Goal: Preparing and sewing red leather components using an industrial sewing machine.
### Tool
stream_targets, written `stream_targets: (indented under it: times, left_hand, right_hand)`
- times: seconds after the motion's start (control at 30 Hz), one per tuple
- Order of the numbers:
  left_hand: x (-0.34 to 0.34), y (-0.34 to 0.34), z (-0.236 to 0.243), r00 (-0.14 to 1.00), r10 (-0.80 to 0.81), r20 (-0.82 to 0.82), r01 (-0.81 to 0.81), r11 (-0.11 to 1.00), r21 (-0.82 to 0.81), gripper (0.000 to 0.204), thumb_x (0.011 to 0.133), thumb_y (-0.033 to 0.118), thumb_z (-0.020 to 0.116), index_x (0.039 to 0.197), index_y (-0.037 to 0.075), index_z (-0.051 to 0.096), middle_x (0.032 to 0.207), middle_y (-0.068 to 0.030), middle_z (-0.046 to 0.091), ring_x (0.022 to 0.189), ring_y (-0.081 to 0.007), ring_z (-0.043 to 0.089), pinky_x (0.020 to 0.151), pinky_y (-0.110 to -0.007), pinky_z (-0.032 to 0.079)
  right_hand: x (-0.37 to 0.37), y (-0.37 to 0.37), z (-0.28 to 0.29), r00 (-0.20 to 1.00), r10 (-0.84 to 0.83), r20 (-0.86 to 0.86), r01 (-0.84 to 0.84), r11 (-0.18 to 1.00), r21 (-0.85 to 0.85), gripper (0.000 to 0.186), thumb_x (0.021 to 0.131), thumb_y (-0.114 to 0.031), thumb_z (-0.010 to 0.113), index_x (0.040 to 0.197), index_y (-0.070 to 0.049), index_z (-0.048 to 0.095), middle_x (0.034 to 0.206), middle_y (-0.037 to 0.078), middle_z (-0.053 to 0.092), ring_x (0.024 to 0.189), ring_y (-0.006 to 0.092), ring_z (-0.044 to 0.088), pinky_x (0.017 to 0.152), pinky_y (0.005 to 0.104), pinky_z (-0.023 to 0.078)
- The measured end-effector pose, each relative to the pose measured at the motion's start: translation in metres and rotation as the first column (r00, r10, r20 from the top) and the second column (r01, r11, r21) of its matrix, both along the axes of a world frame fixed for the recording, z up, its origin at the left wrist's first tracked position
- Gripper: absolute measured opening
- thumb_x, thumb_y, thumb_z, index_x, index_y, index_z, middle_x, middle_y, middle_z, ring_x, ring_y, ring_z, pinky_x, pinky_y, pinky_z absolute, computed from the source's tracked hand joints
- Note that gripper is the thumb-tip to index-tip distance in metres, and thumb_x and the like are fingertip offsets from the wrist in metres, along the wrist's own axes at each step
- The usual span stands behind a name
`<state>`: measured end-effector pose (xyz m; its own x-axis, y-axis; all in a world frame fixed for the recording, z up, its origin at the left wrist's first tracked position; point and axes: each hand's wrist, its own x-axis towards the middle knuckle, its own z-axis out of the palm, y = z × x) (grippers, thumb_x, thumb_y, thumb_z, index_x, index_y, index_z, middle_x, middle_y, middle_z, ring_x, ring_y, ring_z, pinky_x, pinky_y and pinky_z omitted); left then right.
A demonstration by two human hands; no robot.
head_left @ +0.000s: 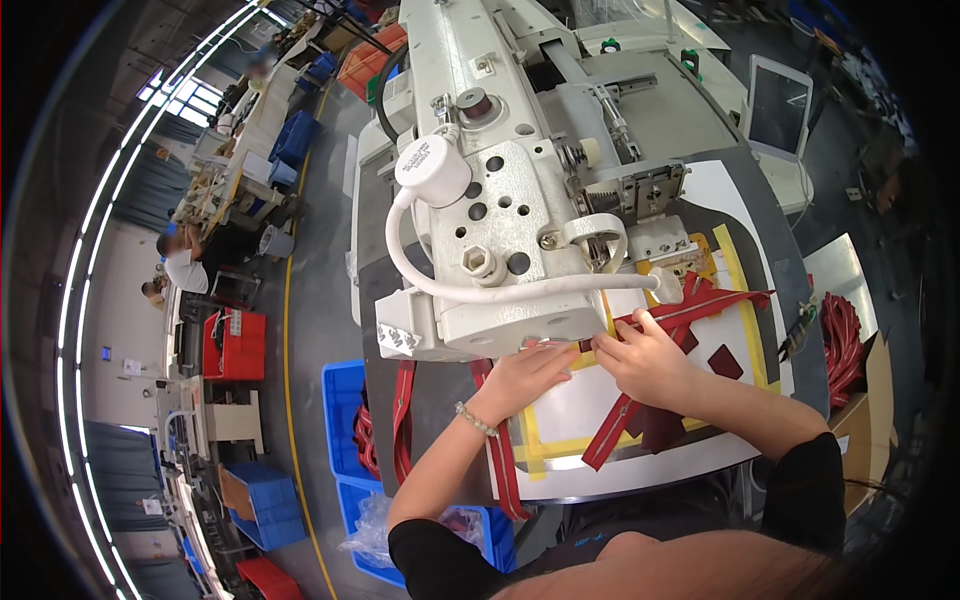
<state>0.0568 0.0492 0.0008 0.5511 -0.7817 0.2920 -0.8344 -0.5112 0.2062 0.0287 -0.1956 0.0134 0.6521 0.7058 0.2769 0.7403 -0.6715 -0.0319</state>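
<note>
My left hand (528,375) lies flat on the white work surface (650,460), just under the head of a large white sewing machine (490,200), its fingers pressing a dark red strip. My right hand (645,358) pinches a dark red zipper strip (700,305) that runs up right toward the needle area. A second red zipper strip (610,440) slants down under my right forearm. Yellow tape lines (745,300) mark the surface. A small dark red fabric patch (726,361) lies to the right of my right hand.
More red strips (403,420) hang off the table's left edge above blue bins (345,410). A pile of red zippers (842,345) sits at the right by a cardboard box. A white tablet (780,108) stands behind. Other workers sit at far-left tables.
</note>
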Motion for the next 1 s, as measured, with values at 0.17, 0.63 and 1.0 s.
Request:
stream_targets:
  times: [0.17,0.63,1.0]
  left_hand:
    - [0.007,-0.004,0.002,0.987,-0.048,-0.156,0.058,0.997,0.055,0.037,0.081,0.023,0.07,0.116,0.012,0.063,0.114,-0.0046,0.065,0.095,-0.0184,0.066,0.079,-0.031,0.055]
    - [0.016,0.007,-0.026,0.774,0.04,-0.632,-0.083,0.996,-0.04,0.046,0.088,0.036,0.065,0.124,0.009,0.058,0.121,-0.0118,0.062,0.111,-0.0249,0.059,0.094,-0.037,0.048]
    - [0.019,0.009,-0.008,0.833,0.121,-0.54,-0.125,0.992,0.03,0.038,0.088,0.027,0.06,0.124,0.014,0.059,0.122,-0.0088,0.061,0.115,-0.0232,0.056,0.1,-0.04,0.044]
  right_hand:
    - [0.0,0.002,0.002,0.999,-0.013,-0.037,0.014,0.999,0.031,0.026,0.073,-0.01,0.06,0.097,-0.001,0.062,0.105,0.013,0.059,0.092,0.03,0.061,0.095,0.0436,0.037]
    - [-0.007,0.001,0.002,0.999,-0.047,-0.023,0.046,0.998,-0.038,0.03,0.079,-0.015,0.056,0.105,0.001,0.06,0.118,0.019,0.055,0.105,0.0331,0.058,0.093,0.0382,0.04]
    - [-0.016,0.001,0.0,0.994,-0.109,0.0,0.108,0.991,-0.079,0.038,0.084,-0.016,0.053,0.117,0.001,0.058,0.122,0.018,0.052,0.111,0.0314,0.055,0.092,0.0368,0.039]
